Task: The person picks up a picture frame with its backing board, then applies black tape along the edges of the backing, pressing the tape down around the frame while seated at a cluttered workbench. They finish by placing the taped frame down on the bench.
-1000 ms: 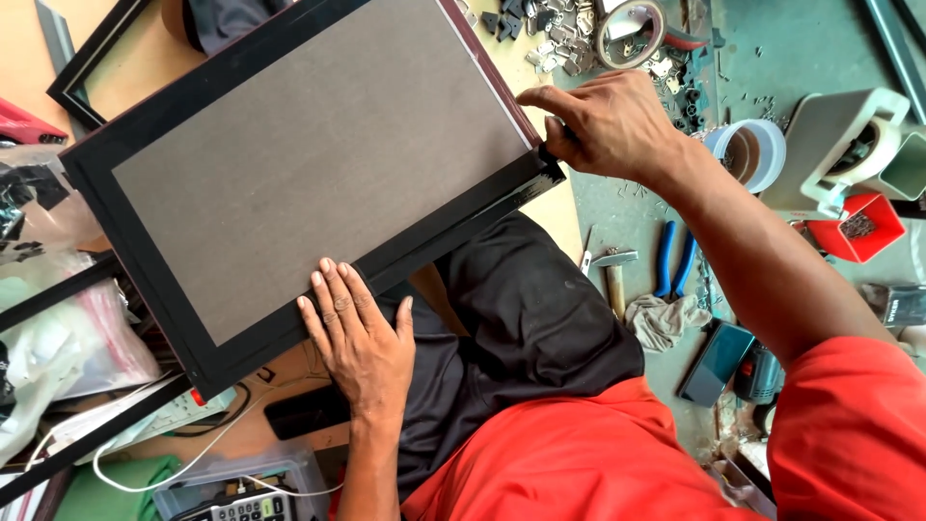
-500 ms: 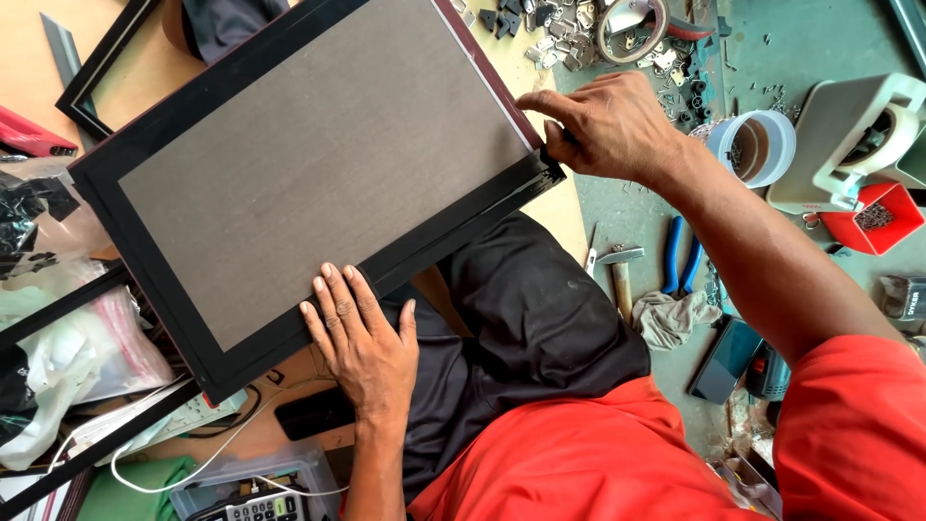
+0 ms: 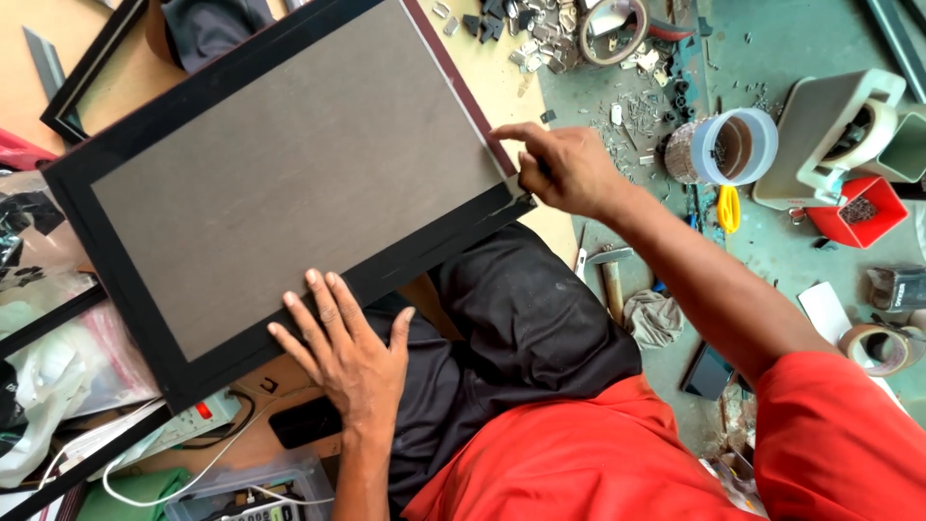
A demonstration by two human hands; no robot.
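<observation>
Clutter is hiding much of the floor here, and the black picture frame point(image 3: 289, 183) with its grey-brown backing board is lying face down across the person's lap, its top corner running off the picture at 12 o'clock. The left hand point(image 3: 347, 352) is lying flat with fingers spread on the frame's lower rail at 7 o'clock, the thumb hanging off the edge. The right hand point(image 3: 569, 169) is sitting at the frame's right corner at 2 o'clock, index finger stretched onto the maroon side strip, other fingers curled; whether it is pinching anything is impossible to tell. A second black frame point(image 3: 87, 72) is showing only partly at 10 o'clock. A tape roll point(image 3: 738, 145) is standing at 2 o'clock beside a red tray point(image 3: 858, 212), and a hammer point(image 3: 608, 280) is half tucked behind the knee. Open green floor is remaining only at the upper right.
</observation>
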